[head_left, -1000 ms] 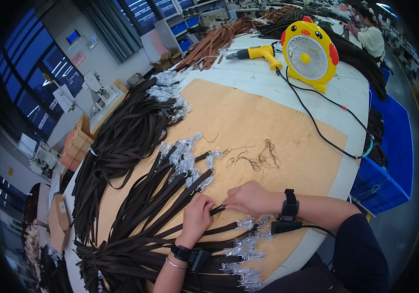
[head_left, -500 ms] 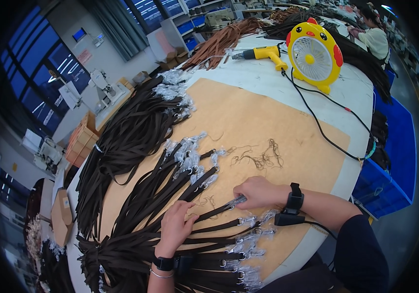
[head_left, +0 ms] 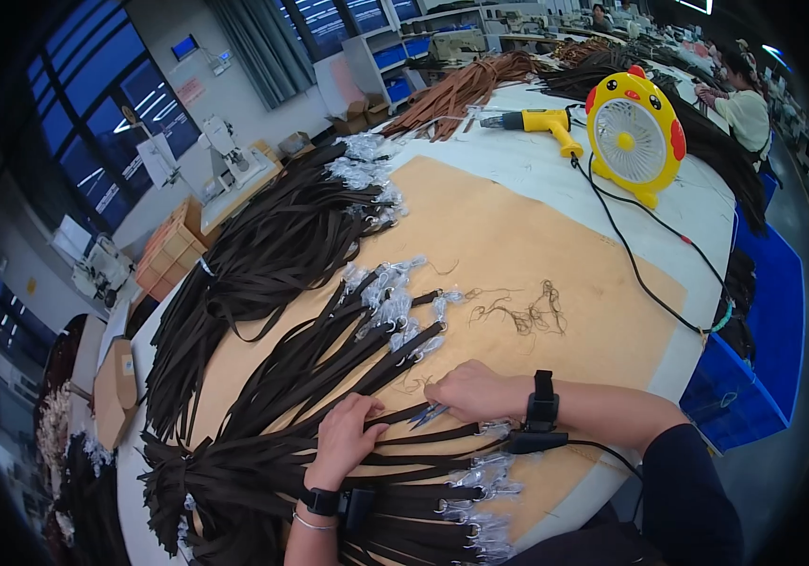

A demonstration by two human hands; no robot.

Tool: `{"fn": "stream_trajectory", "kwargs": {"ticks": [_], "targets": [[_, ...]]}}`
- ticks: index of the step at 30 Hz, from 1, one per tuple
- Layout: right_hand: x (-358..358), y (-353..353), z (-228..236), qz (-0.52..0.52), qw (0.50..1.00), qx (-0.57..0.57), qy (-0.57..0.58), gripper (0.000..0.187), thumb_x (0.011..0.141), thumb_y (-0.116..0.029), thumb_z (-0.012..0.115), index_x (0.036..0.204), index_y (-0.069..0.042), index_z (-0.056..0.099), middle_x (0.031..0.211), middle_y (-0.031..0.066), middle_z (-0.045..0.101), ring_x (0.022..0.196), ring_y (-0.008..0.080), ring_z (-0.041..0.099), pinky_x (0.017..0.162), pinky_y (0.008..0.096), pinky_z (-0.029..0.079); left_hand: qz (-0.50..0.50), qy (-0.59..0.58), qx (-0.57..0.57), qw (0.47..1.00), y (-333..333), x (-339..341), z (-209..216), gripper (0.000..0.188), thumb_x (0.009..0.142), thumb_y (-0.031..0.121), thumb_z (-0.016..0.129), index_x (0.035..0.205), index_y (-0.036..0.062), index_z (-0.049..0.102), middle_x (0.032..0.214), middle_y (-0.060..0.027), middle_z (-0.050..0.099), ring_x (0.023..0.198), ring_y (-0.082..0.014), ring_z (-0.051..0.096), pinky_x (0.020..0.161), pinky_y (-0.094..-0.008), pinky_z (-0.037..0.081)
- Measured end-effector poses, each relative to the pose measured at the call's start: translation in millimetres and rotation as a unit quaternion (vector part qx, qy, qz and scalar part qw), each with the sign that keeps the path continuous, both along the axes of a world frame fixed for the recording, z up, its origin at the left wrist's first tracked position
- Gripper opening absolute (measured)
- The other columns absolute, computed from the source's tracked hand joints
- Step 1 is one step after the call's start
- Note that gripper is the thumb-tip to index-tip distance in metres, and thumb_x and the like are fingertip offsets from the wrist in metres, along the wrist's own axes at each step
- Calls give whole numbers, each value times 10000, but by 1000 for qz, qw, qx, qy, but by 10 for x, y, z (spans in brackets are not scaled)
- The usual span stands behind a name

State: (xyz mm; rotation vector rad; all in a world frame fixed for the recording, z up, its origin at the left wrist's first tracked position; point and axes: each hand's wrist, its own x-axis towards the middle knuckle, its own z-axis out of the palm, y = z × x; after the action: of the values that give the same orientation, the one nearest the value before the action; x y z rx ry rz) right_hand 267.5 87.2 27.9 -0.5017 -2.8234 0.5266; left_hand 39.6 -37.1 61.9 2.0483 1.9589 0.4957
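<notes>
My right hand [head_left: 470,391] is closed round a small pair of thread snips [head_left: 430,414], their blades pointing down and left over the straps. Just to its left, my left hand [head_left: 344,438] has its fingers bent and thumb pressed against a dark brown strap [head_left: 399,416]. That strap's far end passes under the snips and right hand, so its tip is hidden. More dark straps [head_left: 414,462] fan out below, their metal-ringed ends wrapped in clear plastic [head_left: 491,474]. Beyond my left hand lies another row of straps [head_left: 305,354] with plastic-wrapped ends.
Loose thread clippings [head_left: 541,311] lie on the tan sheet [head_left: 593,274]. A large strap bundle [head_left: 263,236] is at far left. A yellow heat gun [head_left: 546,123] and chick-shaped fan [head_left: 631,141] stand at the back, their cables crossing the table's right. Blue bins [head_left: 753,377] flank the table; a person [head_left: 744,104] sits beyond.
My right hand has moved left, closer to my left hand, and the snips' blades now show clearly. The left hand stays on the strap. The whole view has shifted slightly.
</notes>
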Motion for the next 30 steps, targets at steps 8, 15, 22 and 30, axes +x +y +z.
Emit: {"fn": "stream_trajectory", "kwargs": {"ticks": [8,15,22,30], "targets": [[271,457,291,-237,962,-50,121,148,872,-155,603,983,-65,639,749,168,675,744,376,678,656,509,508,-35,11,80,996,-37,-44,-10,160,758,104,795,882,64,703,847,-60,655,826,-255,639,737,-338,520],[-114,177,29,-102,981,-53,154,206,930,-214,555,974,-54,677,812,166,693,803,386,675,717,500,525,-106,1,131,986,-181,67,-71,83,809,79,738,892,87,738,858,-41,660,795,-253,660,688,-363,536],[-556,-144,-48,15,977,-210,-11,226,882,-301,658,996,-114,714,896,149,715,874,365,677,759,448,524,-55,-80,117,988,-328,59,-161,112,804,60,765,913,43,748,886,-102,694,806,-275,673,733,-357,540],[85,298,-177,-139,985,-103,2,218,900,-267,589,973,-77,665,892,173,700,872,381,674,752,495,526,-60,-4,51,997,-741,34,121,441,773,266,828,1128,39,699,1129,-92,678,1098,-302,588,951,-396,483]]}}
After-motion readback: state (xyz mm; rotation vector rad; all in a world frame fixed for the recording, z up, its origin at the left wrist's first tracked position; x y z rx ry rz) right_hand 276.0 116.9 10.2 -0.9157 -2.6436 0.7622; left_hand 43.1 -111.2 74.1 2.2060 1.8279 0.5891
